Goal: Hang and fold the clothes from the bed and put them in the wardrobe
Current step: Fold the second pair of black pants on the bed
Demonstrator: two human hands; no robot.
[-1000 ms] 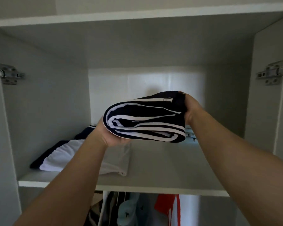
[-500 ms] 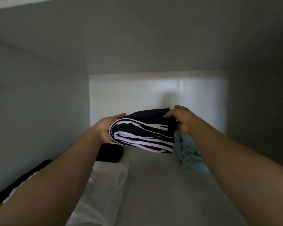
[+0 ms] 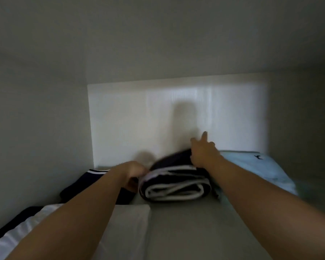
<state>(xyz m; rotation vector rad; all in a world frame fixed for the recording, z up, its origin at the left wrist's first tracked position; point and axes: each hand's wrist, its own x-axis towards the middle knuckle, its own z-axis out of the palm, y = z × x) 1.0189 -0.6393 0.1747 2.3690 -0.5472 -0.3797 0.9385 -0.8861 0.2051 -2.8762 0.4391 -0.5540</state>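
Deep on the wardrobe shelf (image 3: 186,231), near the back panel (image 3: 131,119), a folded striped garment (image 3: 174,186) lies as a thick dark roll, with white bands showing in layers along the end that faces the camera. It rests on the shelf board, roughly midway between the side walls.

Both bare forearms reach in from the lower corners. The left hand (image 3: 133,173) sits at the roll's left end with its fingers curled downward against the cloth. The hand is blurred, and I cannot tell whether it grips the fabric or only touches it. The right hand (image 3: 204,152) lies over the top rear corner on the roll's right side. Its index finger points up towards the back panel and its thumb sticks out to the left, both clear of the cloth, so it is loose rather than clamped.

Just beside the roll on the right, touching it or nearly so, lies a folded light blue garment (image 3: 251,166) with a small dark mark near its far edge. To the left, behind the left forearm, is a navy garment (image 3: 94,177) with a white stripe along one edge. Nearer the camera on the left is a white garment (image 3: 129,222), partly covered by the left arm, with more dark cloth showing beyond its left edge.
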